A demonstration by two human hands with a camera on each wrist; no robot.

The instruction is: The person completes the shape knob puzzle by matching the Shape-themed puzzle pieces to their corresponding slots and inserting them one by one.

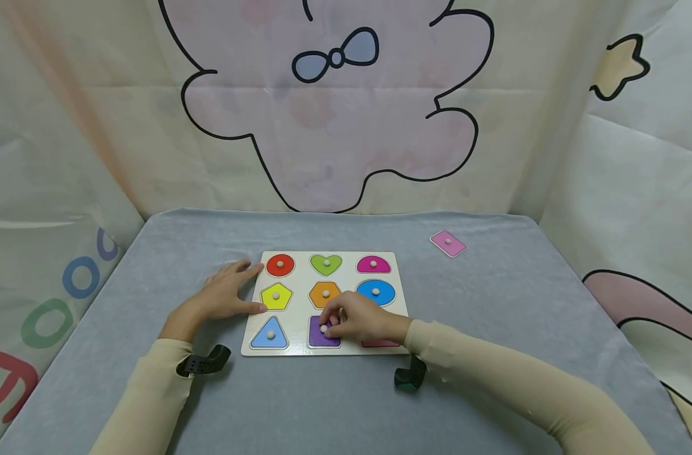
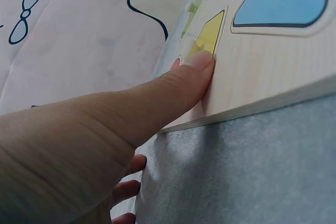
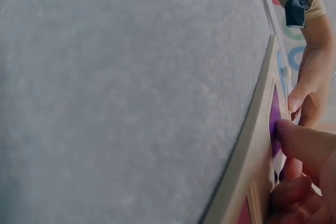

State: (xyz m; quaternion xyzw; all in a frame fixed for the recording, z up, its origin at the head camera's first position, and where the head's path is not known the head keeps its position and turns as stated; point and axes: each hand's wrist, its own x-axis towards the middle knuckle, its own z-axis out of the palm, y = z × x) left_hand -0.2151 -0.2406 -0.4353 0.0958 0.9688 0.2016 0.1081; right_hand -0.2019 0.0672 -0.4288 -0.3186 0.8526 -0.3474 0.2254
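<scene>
A white wooden peg puzzle board lies on the cloth, with coloured knobbed shapes in rows. My right hand is over its lower middle, thumb and fingers pinching the white knob of the purple square piece. That piece sits in its slot or very close over it. My left hand is at the board's left edge, fingers spread. Its thumb presses on the board beside the yellow pentagon, while other fingers hang past the edge. Under my right wrist a dark pink piece is partly hidden.
A pink four-sided knobbed piece lies on the grey cloth, back right of the board. The blue triangle, red circle and blue oval are among the other shapes in the board. Printed curtains enclose the table.
</scene>
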